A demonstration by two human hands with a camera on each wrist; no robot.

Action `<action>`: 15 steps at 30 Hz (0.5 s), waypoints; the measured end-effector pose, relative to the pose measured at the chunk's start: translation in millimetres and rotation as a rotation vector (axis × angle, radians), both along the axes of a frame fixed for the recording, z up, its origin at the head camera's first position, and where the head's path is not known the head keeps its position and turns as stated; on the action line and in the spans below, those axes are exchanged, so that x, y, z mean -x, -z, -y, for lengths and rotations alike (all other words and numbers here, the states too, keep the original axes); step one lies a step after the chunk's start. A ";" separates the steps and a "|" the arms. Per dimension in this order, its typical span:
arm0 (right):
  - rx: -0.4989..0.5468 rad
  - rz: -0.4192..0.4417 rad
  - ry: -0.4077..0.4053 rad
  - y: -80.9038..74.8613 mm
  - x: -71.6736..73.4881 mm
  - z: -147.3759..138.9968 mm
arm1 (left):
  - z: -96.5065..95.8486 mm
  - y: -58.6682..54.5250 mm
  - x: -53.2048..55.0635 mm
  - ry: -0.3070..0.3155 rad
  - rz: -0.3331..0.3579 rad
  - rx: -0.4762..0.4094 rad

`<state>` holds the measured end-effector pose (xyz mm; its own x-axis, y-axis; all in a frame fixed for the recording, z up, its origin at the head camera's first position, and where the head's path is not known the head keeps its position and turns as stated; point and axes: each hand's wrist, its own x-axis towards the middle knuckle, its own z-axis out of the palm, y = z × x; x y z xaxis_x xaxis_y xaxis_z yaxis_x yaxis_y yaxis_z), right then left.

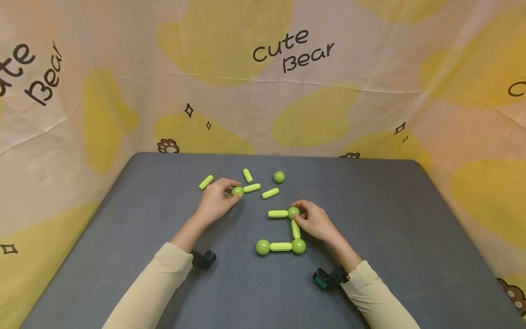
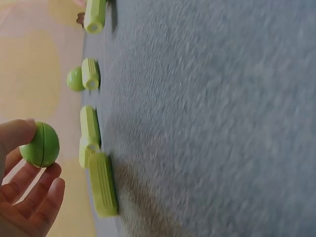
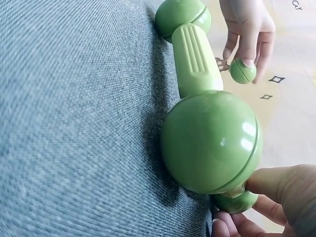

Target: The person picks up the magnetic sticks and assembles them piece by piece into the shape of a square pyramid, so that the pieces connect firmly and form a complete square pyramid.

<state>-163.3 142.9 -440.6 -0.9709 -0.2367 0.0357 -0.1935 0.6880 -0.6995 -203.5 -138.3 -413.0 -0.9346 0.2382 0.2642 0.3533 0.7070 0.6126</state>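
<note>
My left hand (image 1: 216, 199) pinches a green ball (image 2: 40, 145) between thumb and fingers, held just above the table in the left wrist view. On the right, my right hand (image 1: 315, 220) grips the upper corner ball (image 1: 293, 213) of a joined piece. That piece has a light green rod (image 1: 277, 214) pointing left from this ball. Another rod (image 1: 296, 230) runs down to a second ball (image 1: 298, 246), and a bottom rod (image 1: 281, 247) links it to a third ball (image 1: 263, 247). The right wrist view shows the near corner ball (image 3: 211, 141) large.
Loose rods lie at the back: one by my left fingers (image 1: 206, 182), and others further right, including a far rod (image 1: 248, 176), a middle rod (image 1: 252, 188) and a nearer rod (image 1: 270, 193). A loose ball (image 1: 279, 177) sits on the grey table (image 1: 370, 196). Printed cloth walls surround it.
</note>
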 end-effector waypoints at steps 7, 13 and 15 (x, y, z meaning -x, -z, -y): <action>-0.018 -0.008 0.018 0.7 0.1 1.4 | -12.0 4.7 -7.4 0.057 -0.033 -0.032; -0.020 -0.003 0.026 0.4 -0.5 2.2 | -20.1 12.0 -12.2 0.083 -0.016 -0.014; -0.021 0.004 0.031 0.2 -1.1 2.5 | -22.5 14.1 -13.9 0.092 -0.008 0.002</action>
<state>-162.2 140.4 -440.7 -0.9780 -0.2068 0.0273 -0.1689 0.7082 -0.6855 -189.7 -115.7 -427.2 -0.9067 0.3232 0.2708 0.4215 0.6726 0.6083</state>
